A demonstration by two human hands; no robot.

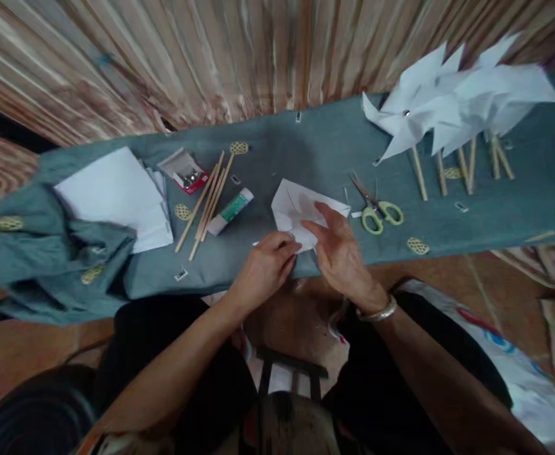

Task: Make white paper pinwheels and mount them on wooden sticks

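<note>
Over a grey-green cloth-draped bench [305, 148], pinching folded white paper [298, 197] by its near edge with left fingers [277, 240], spreading right fingers [333, 218] over it, near green-handled metal scissors [372, 222]

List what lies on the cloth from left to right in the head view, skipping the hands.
Stack of white paper → open red-and-white box of small metal pieces → wooden sticks → glue stick → folded white paper → green-handled scissors → white paper pinwheels on sticks.
</note>
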